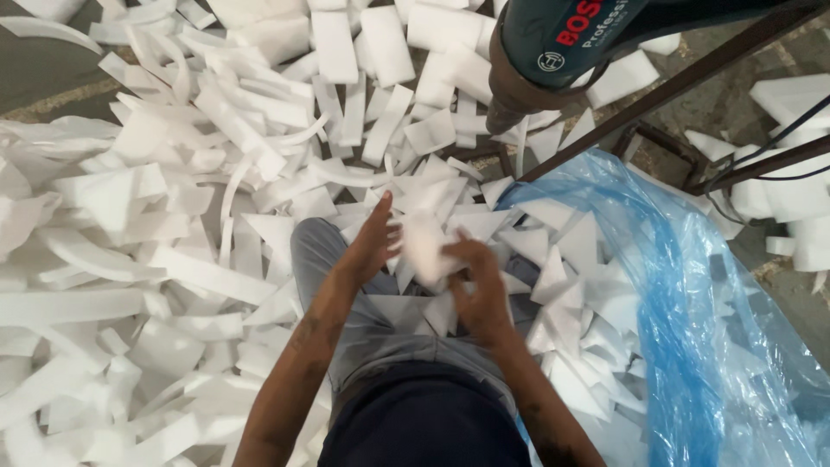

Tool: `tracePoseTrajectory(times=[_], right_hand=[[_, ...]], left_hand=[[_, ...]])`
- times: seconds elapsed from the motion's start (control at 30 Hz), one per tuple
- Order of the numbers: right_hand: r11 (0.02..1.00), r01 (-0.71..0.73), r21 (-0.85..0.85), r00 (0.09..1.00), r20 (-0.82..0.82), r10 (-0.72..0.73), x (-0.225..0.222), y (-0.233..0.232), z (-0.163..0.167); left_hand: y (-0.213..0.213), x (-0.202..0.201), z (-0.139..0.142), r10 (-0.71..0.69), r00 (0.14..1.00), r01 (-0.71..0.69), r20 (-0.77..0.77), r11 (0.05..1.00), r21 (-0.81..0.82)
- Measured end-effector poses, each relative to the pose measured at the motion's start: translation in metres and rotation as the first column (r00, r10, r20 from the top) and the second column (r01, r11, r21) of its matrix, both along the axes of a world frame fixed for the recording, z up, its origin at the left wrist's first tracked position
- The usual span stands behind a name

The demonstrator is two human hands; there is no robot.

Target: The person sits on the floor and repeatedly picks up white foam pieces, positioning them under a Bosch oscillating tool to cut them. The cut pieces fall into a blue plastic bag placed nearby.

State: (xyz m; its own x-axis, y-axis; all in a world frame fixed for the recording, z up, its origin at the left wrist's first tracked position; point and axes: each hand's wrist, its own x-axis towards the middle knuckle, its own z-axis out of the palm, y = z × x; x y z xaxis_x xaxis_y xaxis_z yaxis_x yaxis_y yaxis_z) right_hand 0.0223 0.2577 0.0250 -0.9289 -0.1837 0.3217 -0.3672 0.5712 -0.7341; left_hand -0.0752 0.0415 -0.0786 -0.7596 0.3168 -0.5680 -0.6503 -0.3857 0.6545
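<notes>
We hold a white foam offcut (424,246) between both hands above our lap: the left hand (370,245) lies open-fingered against its left face, the right hand (475,290) curls around its lower right edge. The piece is blurred, so the step looks like turning or sorting it. White foam scraps (173,259) cover the floor on every side of our legs. The blue plastic bag (692,329) gapes just to the right, with a dark power tool (553,43) and metal frame (692,78) beyond, leaving little room there.
</notes>
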Motion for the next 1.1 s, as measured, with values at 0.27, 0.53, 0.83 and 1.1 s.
tracePoseTrajectory(times=[0.27,0.53,0.83,1.1], right_hand=[[0.970,-0.167,0.175,0.975,0.175,0.137,0.027,-0.012,-0.061],[0.616,-0.171,0.769,0.625,0.568,-0.536,0.029,0.061,-0.115],[0.937,0.283,0.203,0.885,0.322,-0.337,0.036,0.069,-0.078],[0.985,0.066,0.162,0.969,0.223,-0.102,0.027,0.017,0.025]], left_hand=[[-0.036,0.016,-0.030,0.154,0.976,-0.180,0.156,0.970,0.166],[-0.053,0.035,-0.027,0.124,0.992,-0.127,0.036,0.985,0.118],[-0.011,0.035,-0.018,0.020,0.987,-0.032,-0.156,0.997,-0.072],[0.035,0.035,0.041,-0.167,0.938,0.086,-0.303,0.961,-0.261]])
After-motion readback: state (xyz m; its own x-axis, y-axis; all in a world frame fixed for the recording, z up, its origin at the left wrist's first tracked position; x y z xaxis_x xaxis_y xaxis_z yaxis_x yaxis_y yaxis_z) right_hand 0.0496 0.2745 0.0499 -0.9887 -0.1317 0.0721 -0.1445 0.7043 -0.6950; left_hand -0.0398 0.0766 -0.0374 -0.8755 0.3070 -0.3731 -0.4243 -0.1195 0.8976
